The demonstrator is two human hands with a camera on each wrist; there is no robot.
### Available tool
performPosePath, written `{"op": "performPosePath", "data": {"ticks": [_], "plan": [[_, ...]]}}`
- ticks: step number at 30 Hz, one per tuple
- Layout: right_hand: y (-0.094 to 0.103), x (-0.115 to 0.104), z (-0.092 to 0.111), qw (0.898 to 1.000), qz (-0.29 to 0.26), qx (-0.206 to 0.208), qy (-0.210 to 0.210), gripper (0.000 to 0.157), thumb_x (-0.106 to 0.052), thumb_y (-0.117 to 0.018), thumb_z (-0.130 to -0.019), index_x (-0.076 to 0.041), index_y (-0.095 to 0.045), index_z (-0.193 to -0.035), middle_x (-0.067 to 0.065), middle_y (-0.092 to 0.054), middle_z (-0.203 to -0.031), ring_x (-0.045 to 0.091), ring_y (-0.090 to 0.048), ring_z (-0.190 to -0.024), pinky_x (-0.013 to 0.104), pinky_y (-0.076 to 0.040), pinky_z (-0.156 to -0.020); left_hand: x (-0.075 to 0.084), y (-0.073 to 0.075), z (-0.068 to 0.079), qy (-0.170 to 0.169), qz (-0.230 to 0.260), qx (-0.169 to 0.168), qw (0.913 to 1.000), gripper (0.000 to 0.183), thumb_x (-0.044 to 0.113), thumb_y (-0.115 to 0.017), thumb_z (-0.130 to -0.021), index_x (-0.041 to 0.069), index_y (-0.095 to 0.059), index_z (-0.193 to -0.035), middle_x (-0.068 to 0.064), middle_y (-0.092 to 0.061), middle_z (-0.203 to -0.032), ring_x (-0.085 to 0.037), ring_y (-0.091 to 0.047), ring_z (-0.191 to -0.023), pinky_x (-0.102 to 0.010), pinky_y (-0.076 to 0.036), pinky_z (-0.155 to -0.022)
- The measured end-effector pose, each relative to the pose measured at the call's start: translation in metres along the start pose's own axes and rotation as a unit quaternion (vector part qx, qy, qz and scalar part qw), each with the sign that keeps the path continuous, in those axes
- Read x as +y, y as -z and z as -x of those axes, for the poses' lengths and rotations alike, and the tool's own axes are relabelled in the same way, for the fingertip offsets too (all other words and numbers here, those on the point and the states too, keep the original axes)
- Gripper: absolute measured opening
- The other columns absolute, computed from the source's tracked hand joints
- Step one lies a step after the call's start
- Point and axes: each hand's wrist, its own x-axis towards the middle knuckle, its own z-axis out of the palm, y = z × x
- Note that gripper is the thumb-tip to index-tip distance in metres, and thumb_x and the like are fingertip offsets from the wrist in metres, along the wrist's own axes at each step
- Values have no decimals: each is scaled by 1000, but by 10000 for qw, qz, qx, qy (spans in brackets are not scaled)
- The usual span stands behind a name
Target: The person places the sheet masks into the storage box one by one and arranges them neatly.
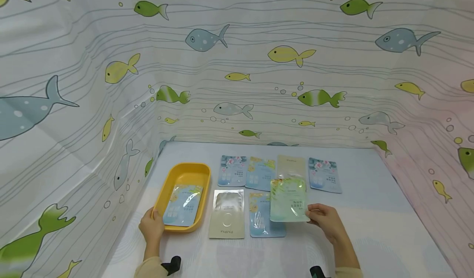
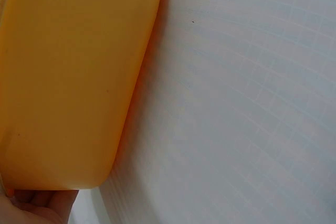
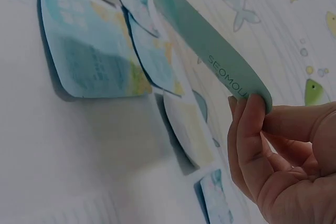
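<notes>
My left hand (image 1: 152, 226) grips the near left rim of a yellow tray (image 1: 189, 172), whose outer wall fills much of the left wrist view; there the hand (image 2: 39, 208) shows only in part. Inside the tray lies a blue face mask packet (image 1: 183, 206). With thumb and fingers, my right hand (image 1: 326, 220) pinches the lower right corner of a green face mask packet (image 1: 289, 202). In the right wrist view the green packet (image 3: 215, 45) is lifted off the table. From the head view it partly covers another blue packet (image 1: 268, 228) and a beige packet (image 1: 291, 165).
A silver-beige packet (image 1: 226, 214) lies right of the tray. Behind it are a flowered blue packet (image 1: 232, 171) and a blue-yellow packet (image 1: 260, 173); another flowered packet (image 1: 325, 175) lies at the right. A fish-patterned curtain (image 1: 259, 76) borders the white table (image 1: 370, 212).
</notes>
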Motion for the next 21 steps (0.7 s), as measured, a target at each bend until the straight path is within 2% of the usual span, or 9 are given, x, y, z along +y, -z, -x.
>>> {"op": "performPosePath", "data": {"ticks": [21], "plan": [[-45,-33,-17,9972,-3,-537,516,23,4,-60,-85,16,-58,-104,16,-68,-89,19,-64,-75,31,-55,-68,0,0,0,82,110,-26,9999,30,-1,-41,-92,-20,-54,-112,-41,-55,-110,-57,-48,-106,-60,-37,-92]]}}
